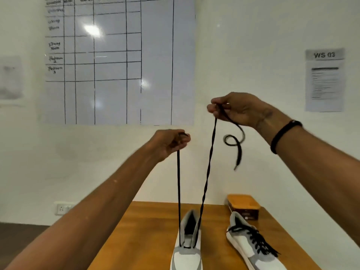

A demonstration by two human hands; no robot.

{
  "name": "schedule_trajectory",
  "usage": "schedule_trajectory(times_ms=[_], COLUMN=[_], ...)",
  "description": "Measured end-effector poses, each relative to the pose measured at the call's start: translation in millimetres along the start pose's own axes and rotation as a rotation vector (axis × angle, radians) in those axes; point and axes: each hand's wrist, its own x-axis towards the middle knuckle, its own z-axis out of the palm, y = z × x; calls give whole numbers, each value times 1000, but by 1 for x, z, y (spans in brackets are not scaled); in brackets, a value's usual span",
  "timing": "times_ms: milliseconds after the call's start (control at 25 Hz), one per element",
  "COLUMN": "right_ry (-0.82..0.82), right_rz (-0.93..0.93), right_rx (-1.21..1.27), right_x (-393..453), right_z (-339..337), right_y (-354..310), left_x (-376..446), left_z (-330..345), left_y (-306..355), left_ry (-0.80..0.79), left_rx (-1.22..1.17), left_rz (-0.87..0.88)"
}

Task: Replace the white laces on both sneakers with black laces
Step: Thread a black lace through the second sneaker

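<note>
a wooden desk (148,227) fills the lower middle of the view. at its far right corner sits a small brown box with an orange lid (243,206). behind the desk rises a pale wall (243,45). a large whiteboard (120,61) hangs on it, ruled into a grid, with blurred handwriting down its left column. to the right a printed sheet headed "ws 03" (325,79) is stuck to the wall. a blurred paper (10,78) hangs at the far left. a white wall socket (63,208) sits low on the wall, left of the desk.

Bright even light; glare spots on whiteboard (118,59); soft blur; edges bowed.
</note>
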Motion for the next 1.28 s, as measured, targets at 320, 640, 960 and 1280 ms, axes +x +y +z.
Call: schedule_trajectory(times_ms=[320, 640, 960, 1280], right_ry=[40, -465, -417, -131], right_rz=[182, -138, -79, -276], right_rx=[-1016, -1268, -1274, -1036], right_x=[8, -50, -48, -76], right_z=[-38, 18, 19, 14], right_y=[190, 356, 414, 432], left_x=[18, -24, -27, -18], left_z=[-83, -123, -148, -184], left_y=[-82, -300, -332, -294], left_ry=[173, -496, -104, -67], left_rx=[1067, 1277, 807, 859], left_rz=[98, -20, 116, -88])
